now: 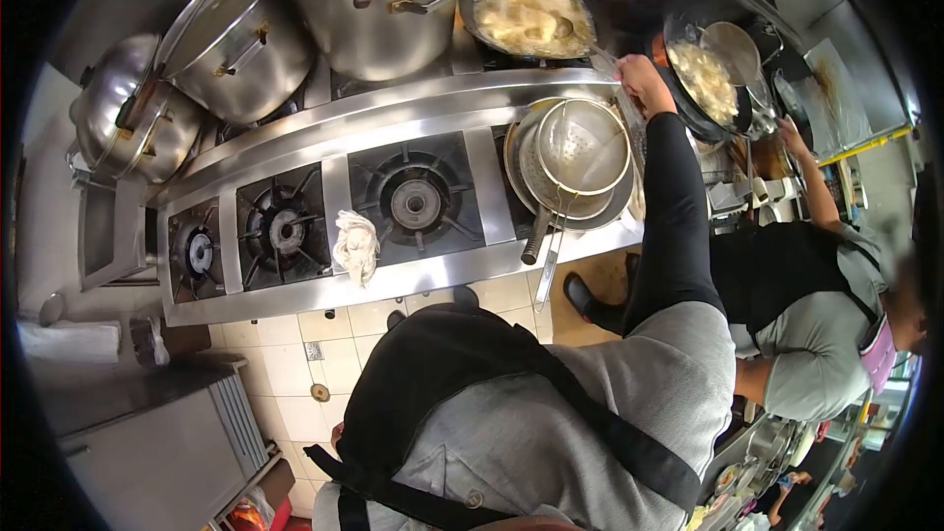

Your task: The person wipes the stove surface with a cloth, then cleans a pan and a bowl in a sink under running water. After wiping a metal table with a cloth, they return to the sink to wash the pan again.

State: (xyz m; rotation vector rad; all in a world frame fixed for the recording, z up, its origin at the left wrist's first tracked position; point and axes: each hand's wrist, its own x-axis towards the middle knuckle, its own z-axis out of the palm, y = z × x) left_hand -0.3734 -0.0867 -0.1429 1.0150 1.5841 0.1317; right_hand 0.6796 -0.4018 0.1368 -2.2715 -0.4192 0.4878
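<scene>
My right hand (644, 84), at the end of a black sleeve, is closed around a thin metal handle (605, 56). The handle reaches into a dark wok (531, 15) full of pale pieces frying in oil on the back row of the stove. Just below this hand, a nest of metal strainers (580, 152) rests over a front burner. My left hand is hidden behind my grey shirt and black apron.
Large steel pots (379, 5) (241, 39) stand at the back. Front burners (415, 202) (285, 231) are bare, with a white cloth (356, 246) on the stove's edge. A co-worker (816, 315) on the right tends a second wok (703, 79) with a skimmer.
</scene>
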